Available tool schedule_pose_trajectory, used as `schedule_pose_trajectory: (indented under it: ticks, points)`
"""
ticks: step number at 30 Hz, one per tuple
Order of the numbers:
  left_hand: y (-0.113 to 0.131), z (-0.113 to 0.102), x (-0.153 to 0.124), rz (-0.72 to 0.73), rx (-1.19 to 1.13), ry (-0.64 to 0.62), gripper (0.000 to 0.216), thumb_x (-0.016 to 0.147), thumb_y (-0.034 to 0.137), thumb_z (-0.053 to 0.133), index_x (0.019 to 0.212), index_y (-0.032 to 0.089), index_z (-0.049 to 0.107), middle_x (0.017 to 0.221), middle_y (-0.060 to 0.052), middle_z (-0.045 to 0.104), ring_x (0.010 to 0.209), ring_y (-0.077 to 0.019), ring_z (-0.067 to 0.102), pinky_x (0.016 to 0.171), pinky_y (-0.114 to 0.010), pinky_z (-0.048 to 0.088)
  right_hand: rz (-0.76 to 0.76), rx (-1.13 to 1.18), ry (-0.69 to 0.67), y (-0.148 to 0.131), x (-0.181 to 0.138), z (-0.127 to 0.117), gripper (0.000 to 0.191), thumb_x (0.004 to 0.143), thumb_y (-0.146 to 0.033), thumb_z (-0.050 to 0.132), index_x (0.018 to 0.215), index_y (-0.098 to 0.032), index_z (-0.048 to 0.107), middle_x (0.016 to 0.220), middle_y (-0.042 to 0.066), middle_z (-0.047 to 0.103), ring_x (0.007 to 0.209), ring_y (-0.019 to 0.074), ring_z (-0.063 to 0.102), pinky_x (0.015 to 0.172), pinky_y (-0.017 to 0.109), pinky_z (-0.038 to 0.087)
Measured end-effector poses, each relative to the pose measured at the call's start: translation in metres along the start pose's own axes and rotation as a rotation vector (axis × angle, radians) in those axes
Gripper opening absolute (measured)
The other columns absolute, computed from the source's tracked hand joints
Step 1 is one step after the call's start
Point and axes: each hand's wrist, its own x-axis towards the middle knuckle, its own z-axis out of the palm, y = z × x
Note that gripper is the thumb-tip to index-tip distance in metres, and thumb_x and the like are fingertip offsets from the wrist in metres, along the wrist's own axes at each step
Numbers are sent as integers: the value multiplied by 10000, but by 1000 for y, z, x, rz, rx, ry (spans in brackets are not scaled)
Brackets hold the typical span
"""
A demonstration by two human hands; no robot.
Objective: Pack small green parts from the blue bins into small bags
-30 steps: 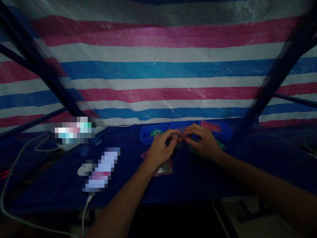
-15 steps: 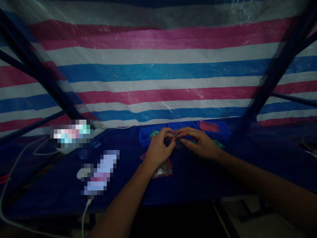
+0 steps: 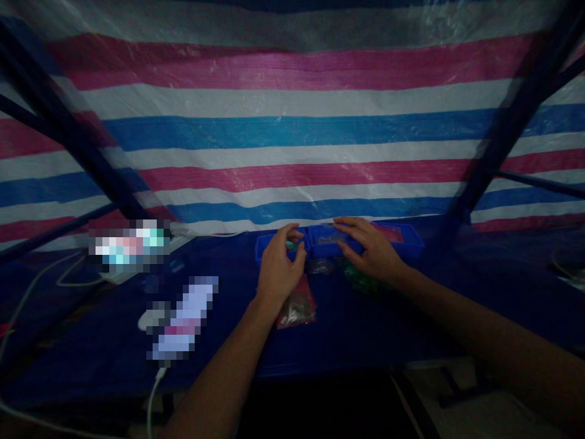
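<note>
Three small blue bins stand side by side at the back of the dark blue table (image 3: 356, 329). My left hand (image 3: 278, 263) reaches over the left blue bin (image 3: 262, 247), which has green pieces in it; its fingers are curled, and whether they hold anything is hidden. My right hand (image 3: 368, 249) hovers over the middle blue bin (image 3: 325, 235) with fingers spread and nothing in them. The right blue bin (image 3: 406, 238) holds pink-red pieces. A small clear bag with red edge (image 3: 299, 305) lies just below my left hand. Green pieces (image 3: 361, 281) lie under my right wrist.
A striped pink, white and blue tarp (image 3: 292, 134) hangs right behind the bins. Dark frame poles (image 3: 68, 134) slant at left and right. White cables (image 3: 31, 286) and a white round object (image 3: 150, 317) lie on the left of the table.
My hands were pinched together on a tiny piece in front of the bins. They have parted and moved back over the bins, left over the left one, right over the middle one.
</note>
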Motion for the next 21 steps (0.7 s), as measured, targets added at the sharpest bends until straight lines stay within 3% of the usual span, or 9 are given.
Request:
schedule_pose_trajectory:
  ticks: [3,7,12,17,21]
  points:
    - [1,1,-1,-13,22,-39,376,927,95,587,1283,213,561,1151,-64,723,1061,-216,691,987,-421,542,-47,-48,-101,7,-1,1,306,984,-248,595,1271,-254,701,1418,106,625,1326,305,558,1116,567,465]
    - [2,1,-2,-43,42,-68,340,883,9,528,1148,209,599,1109,-52,730,1069,-225,688,998,-431,533,-124,32,-231,-1,-2,3,193,974,-239,623,1115,-243,755,1173,88,736,1191,269,634,1056,518,519]
    - [3,0,-1,-53,56,-80,354,855,-10,514,1118,209,606,1087,-52,728,1065,-237,683,986,-441,533,-214,125,-419,-20,-6,11,233,948,-281,683,1165,-255,763,1380,102,667,1336,288,576,1151,533,451]
    - [3,1,-2,-51,57,-92,358,870,10,522,1157,205,608,1086,-50,733,1057,-233,689,1002,-445,528,-171,163,-437,-20,-8,18,350,973,-218,628,1315,-241,699,1237,93,755,1313,278,602,1128,515,480]
    - [4,2,-3,-24,36,-126,327,921,75,552,1216,205,607,1104,-56,736,1086,-232,690,1022,-446,525,-114,176,-358,-17,-7,14,305,974,-217,625,1259,-258,724,1229,74,756,1226,263,662,1087,482,512]
